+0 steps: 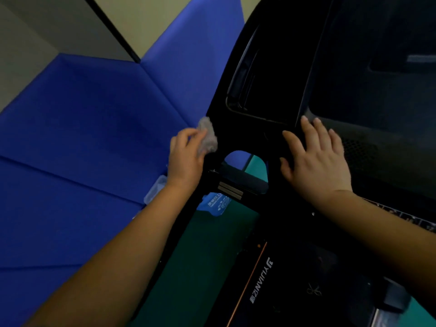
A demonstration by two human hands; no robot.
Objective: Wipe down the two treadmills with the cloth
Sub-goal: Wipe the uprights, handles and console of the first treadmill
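Blue soft mats point(82, 138) filled the left side, and the floor point(200, 267) was green. A big black treadmill point(271, 67) stood on the right. The left hand point(185, 161) held a small grey cloth point(207, 138) in its curled fingers. The cloth touched the treadmill's left edge, just past those fingertips. The right hand point(316, 166) lay flat on the black top, fingers spread, holding nothing. Just beside the left wrist sat a clear plastic box point(154, 192); what was inside could not be seen. Below the cloth lay a blue packet point(212, 204).
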